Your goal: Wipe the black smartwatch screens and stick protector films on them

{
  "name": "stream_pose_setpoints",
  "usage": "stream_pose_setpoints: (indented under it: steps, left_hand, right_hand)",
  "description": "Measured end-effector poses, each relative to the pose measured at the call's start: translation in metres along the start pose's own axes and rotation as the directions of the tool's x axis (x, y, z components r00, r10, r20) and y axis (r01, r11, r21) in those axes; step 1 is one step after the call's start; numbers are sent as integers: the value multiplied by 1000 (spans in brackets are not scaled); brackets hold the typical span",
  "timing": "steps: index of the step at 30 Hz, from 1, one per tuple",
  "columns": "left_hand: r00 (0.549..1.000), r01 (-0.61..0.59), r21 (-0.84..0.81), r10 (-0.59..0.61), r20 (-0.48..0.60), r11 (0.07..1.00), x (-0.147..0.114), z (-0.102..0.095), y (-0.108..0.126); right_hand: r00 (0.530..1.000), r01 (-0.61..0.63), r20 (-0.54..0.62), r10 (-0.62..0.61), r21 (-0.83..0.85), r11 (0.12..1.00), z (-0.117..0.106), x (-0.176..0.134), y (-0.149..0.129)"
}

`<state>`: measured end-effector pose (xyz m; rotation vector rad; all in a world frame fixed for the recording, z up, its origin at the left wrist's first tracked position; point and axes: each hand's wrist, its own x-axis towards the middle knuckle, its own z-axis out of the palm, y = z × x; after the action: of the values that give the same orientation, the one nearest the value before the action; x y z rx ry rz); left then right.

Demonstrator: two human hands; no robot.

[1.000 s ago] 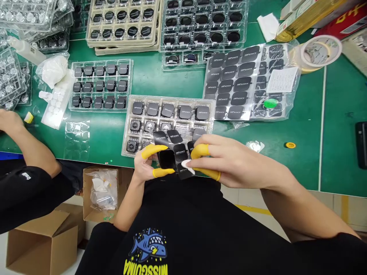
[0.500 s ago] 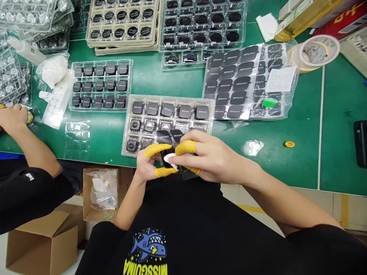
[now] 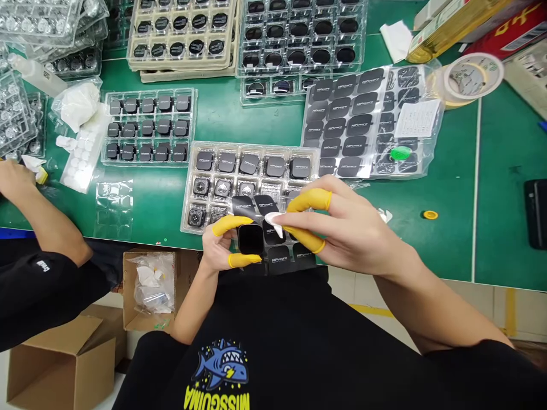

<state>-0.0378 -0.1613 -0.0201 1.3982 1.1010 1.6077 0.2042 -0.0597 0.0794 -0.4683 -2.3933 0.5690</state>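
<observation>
Between the yellow-cotted thumb and finger of my left hand [image 3: 217,247] is a square black watch body [image 3: 250,239], its dark glossy screen facing up. My right hand [image 3: 354,230], also wearing yellow finger cots, pinches a small white wipe [image 3: 276,221] just right of the watch body, apart from its screen. Under both hands lies a sheet of black HiFuture stickers [image 3: 280,256], overhanging the table's front edge. Beyond it, a clear tray [image 3: 256,147] holds sticker-covered pieces in its back row and watch bodies showing round backs nearer me.
A second tray [image 3: 149,165] of labelled pieces sits to the left. More sticker sheets [image 3: 358,125], a tape roll [image 3: 453,85] and a yellow ring [image 3: 430,214] lie rightward. A co-worker's hand [image 3: 17,176] is at far left. Cardboard boxes [image 3: 64,370] stand below the table.
My right hand has drawn back to the right and up with the white wipe, uncovering the watch screen and more of the sticker sheet. My left hand keeps its hold.
</observation>
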Motion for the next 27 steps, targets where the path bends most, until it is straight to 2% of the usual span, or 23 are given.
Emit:
stream_pose_setpoints:
  steps: [3,8,15,18,21,25,27]
  left_hand:
    - [1000,5,-9,-5,4,1000,1,0,0]
    - [999,-36,2,36,10,999,1,0,2]
    - [994,-73,-14,74,77,997,-3,5,-4]
    - [993,-73,-2,72,98,997,-4,8,-6]
    - [998,-46,2,46,50,999,-3,9,-5]
    - [999,-35,31,34,9,999,2,4,1]
    - [999,-48,33,48,2,998,5,0,2]
  right_hand:
    - [1000,15,17,-15,15,1000,5,2,-2]
    - [992,104,70,-108,54,993,5,-2,-6]
    - [971,215,119,-209,-36,976,20,-4,-17]
    - [979,199,73,-190,-141,970,27,-2,-15]
    - [990,141,23,-139,-203,969,27,-3,-10]
    - [994,87,85,-66,-284,955,14,-11,-4]
    - [997,68,59,-53,-297,953,5,-14,-3]
